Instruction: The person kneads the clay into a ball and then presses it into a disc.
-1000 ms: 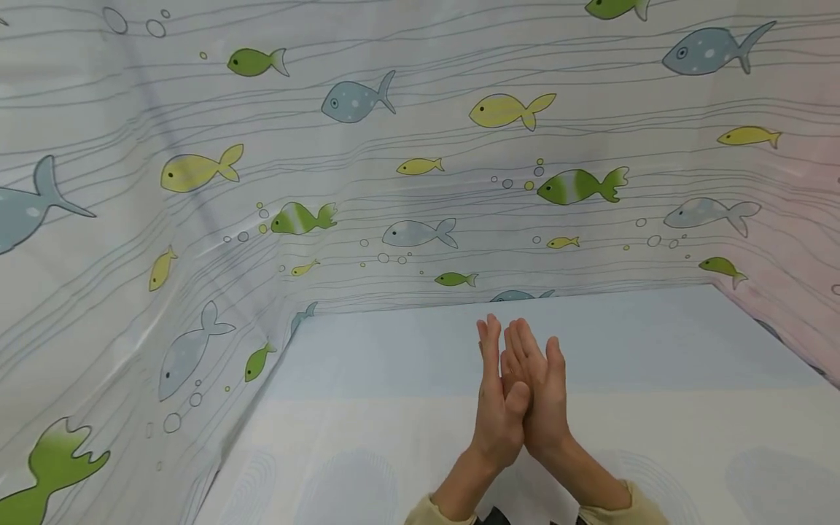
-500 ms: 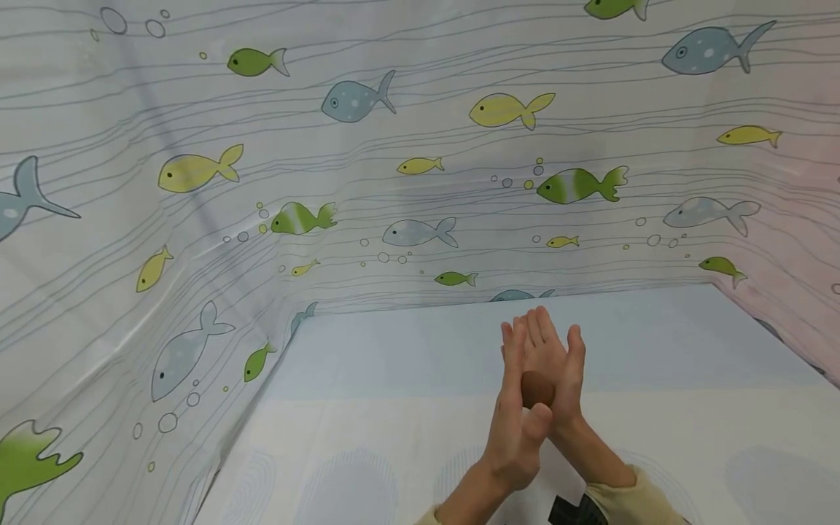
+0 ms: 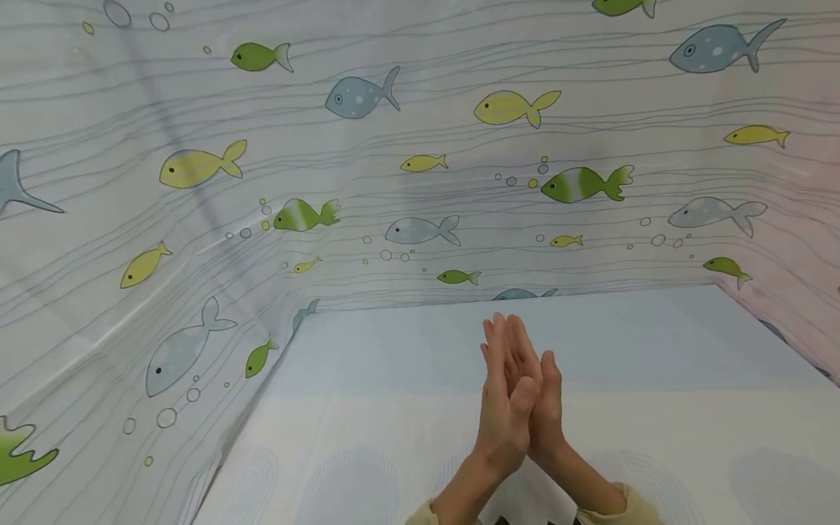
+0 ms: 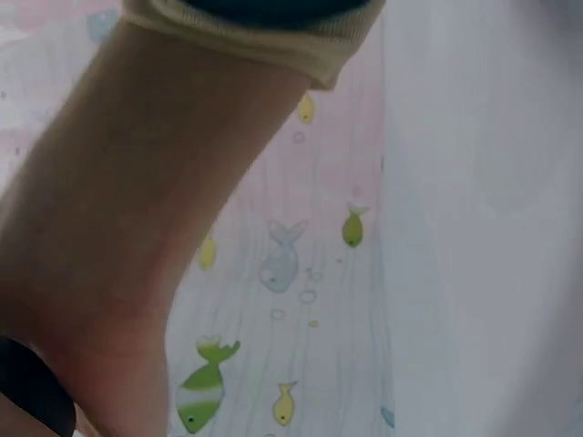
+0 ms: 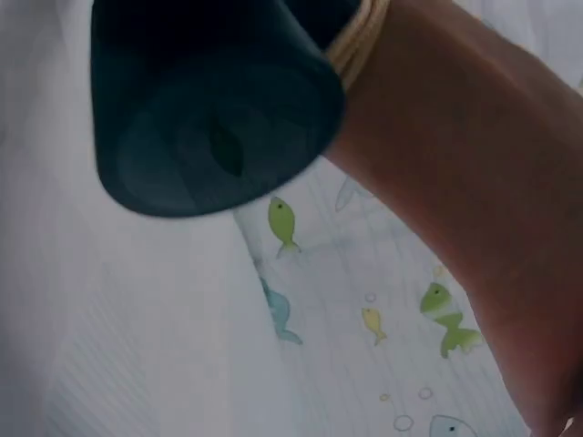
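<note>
Above the pale table, my left hand and right hand press flat together, palm to palm. The fingers are straight and point up and away from me. The left thumb lies across the base of the right palm. Nothing shows between the palms in the head view; whatever lies there is hidden. Cream sleeve cuffs end at both wrists. The left wrist view shows only a bare forearm under a cream cuff. A dark rounded wrist device and a forearm fill the right wrist view.
A fish-print curtain walls the table at the back and on the left, and a pinkish panel closes the right side. The tabletop has a light blue far band and a cream near part with faint grey ovals.
Half a second ago the palms were offset and a brown lump showed between them. The hands have slid back into line and closed flat, which hides the lump.
</note>
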`<act>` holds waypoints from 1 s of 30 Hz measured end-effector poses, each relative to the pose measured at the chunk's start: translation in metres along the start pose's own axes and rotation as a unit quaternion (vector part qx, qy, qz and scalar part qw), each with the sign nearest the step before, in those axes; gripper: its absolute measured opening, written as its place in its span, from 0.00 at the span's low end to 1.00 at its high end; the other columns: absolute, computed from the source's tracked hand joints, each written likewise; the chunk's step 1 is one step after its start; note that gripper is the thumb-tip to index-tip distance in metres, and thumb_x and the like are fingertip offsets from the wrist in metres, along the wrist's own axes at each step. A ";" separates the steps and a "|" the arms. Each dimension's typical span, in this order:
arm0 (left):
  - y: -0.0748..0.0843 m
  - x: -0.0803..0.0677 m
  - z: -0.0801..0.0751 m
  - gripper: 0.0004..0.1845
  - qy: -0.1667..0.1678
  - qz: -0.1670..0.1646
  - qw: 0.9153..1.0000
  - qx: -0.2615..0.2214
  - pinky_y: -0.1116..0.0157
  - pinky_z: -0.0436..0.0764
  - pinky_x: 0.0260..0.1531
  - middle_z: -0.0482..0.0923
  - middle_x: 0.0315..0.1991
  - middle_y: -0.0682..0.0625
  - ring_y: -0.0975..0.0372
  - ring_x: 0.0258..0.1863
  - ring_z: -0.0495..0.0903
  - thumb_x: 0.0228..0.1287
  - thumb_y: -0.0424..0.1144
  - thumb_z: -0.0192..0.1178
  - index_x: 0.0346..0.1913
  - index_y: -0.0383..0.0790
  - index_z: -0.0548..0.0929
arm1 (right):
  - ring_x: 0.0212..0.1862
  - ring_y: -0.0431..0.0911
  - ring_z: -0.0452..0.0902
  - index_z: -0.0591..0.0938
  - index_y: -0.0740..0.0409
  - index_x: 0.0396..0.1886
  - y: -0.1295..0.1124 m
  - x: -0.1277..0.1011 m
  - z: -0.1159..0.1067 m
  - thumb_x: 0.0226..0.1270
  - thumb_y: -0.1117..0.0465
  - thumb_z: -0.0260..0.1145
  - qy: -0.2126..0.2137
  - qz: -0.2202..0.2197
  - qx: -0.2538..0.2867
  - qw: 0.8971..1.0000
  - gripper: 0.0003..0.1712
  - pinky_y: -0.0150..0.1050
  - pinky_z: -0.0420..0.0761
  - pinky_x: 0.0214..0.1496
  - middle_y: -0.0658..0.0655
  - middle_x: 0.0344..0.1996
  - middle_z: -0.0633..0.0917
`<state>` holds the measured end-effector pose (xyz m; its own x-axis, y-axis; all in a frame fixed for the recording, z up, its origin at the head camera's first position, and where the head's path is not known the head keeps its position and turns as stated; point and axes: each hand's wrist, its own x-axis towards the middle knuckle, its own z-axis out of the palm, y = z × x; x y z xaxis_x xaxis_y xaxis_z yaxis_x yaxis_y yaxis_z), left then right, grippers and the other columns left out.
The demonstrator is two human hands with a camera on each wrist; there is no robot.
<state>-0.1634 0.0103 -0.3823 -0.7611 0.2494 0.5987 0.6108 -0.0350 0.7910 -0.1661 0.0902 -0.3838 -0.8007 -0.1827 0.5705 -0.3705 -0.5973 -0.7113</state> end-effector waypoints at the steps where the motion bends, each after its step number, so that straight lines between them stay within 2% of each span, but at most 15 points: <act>1: 0.000 0.001 -0.001 0.36 0.006 -0.005 1.000 -0.006 0.45 0.36 0.74 0.40 0.80 0.56 0.56 0.79 0.35 0.77 0.52 0.38 0.80 0.50 0.40 | 0.78 0.37 0.45 0.28 0.56 0.78 -0.002 -0.001 0.006 0.78 0.42 0.17 0.002 -0.004 -0.037 0.999 0.38 0.28 0.48 0.76 0.50 0.80 0.33; 2: -0.001 0.002 -0.002 0.36 0.013 -0.008 1.000 -0.011 0.44 0.36 0.74 0.39 0.80 0.57 0.56 0.79 0.35 0.77 0.52 0.39 0.80 0.50 0.40 | 0.77 0.35 0.48 0.30 0.57 0.79 -0.001 -0.003 0.010 0.78 0.42 0.17 0.007 -0.004 -0.059 0.998 0.38 0.26 0.49 0.75 0.50 0.80 0.36; 6: -0.002 0.006 -0.006 0.34 0.040 -0.011 0.999 -0.022 0.41 0.36 0.72 0.37 0.81 0.57 0.56 0.79 0.31 0.77 0.48 0.40 0.80 0.50 0.43 | 0.78 0.34 0.41 0.33 0.58 0.79 0.001 -0.005 0.014 0.79 0.45 0.17 0.010 -0.009 -0.091 0.996 0.36 0.24 0.47 0.74 0.49 0.80 0.38; 9: -0.002 0.008 -0.009 0.33 0.061 -0.018 0.998 -0.022 0.42 0.35 0.73 0.37 0.80 0.58 0.57 0.79 0.31 0.77 0.44 0.40 0.80 0.49 0.45 | 0.78 0.34 0.36 0.35 0.59 0.79 0.003 -0.007 0.017 0.79 0.47 0.16 0.003 -0.008 -0.101 0.995 0.36 0.23 0.46 0.74 0.49 0.80 0.38; 12: -0.002 0.010 -0.013 0.33 0.078 -0.030 0.996 -0.022 0.42 0.35 0.73 0.37 0.80 0.59 0.61 0.79 0.32 0.76 0.43 0.39 0.80 0.50 0.46 | 0.78 0.34 0.35 0.36 0.61 0.79 0.005 -0.008 0.019 0.79 0.48 0.15 -0.002 -0.003 -0.109 0.994 0.36 0.22 0.46 0.73 0.48 0.80 0.39; 17: -0.007 0.013 -0.017 0.33 0.100 -0.028 0.994 -0.032 0.44 0.42 0.74 0.39 0.80 0.56 0.59 0.79 0.36 0.76 0.46 0.39 0.80 0.49 0.46 | 0.78 0.32 0.39 0.37 0.59 0.80 0.006 -0.010 0.020 0.79 0.46 0.15 0.003 0.023 -0.115 0.993 0.36 0.22 0.48 0.72 0.50 0.80 0.41; 21: -0.011 0.014 -0.022 0.33 0.111 -0.028 0.991 -0.067 0.46 0.46 0.74 0.40 0.80 0.52 0.57 0.79 0.39 0.77 0.49 0.37 0.80 0.45 0.45 | 0.78 0.32 0.39 0.37 0.59 0.80 0.007 -0.011 0.021 0.79 0.46 0.15 -0.001 0.034 -0.117 0.993 0.36 0.22 0.50 0.72 0.52 0.80 0.40; 25: -0.012 0.016 -0.027 0.34 0.126 -0.036 0.987 -0.092 0.55 0.52 0.75 0.42 0.80 0.53 0.58 0.79 0.43 0.76 0.51 0.35 0.80 0.44 0.45 | 0.79 0.35 0.37 0.36 0.59 0.80 0.008 -0.011 0.023 0.78 0.47 0.15 -0.016 0.031 -0.115 0.993 0.36 0.23 0.49 0.73 0.49 0.80 0.41; 27: -0.011 0.017 -0.030 0.34 0.135 -0.042 0.985 -0.096 0.56 0.51 0.75 0.43 0.80 0.54 0.59 0.79 0.43 0.75 0.51 0.35 0.80 0.45 0.46 | 0.79 0.37 0.36 0.35 0.59 0.80 0.007 -0.012 0.024 0.78 0.47 0.14 -0.024 0.028 -0.112 0.993 0.36 0.23 0.48 0.73 0.48 0.80 0.40; 30: -0.010 0.019 -0.035 0.34 0.146 -0.048 0.984 -0.091 0.50 0.46 0.74 0.44 0.80 0.54 0.60 0.79 0.43 0.74 0.51 0.35 0.80 0.45 0.46 | 0.79 0.37 0.35 0.34 0.58 0.79 0.007 -0.013 0.027 0.78 0.47 0.14 -0.030 0.030 -0.108 0.993 0.36 0.22 0.48 0.72 0.49 0.80 0.39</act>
<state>-0.1919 -0.0180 -0.3744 -0.8597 -0.0281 0.5100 0.5044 -0.2036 0.8391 -0.1451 0.0670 -0.3854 -0.7974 -0.2631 0.5431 -0.4207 -0.4029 -0.8128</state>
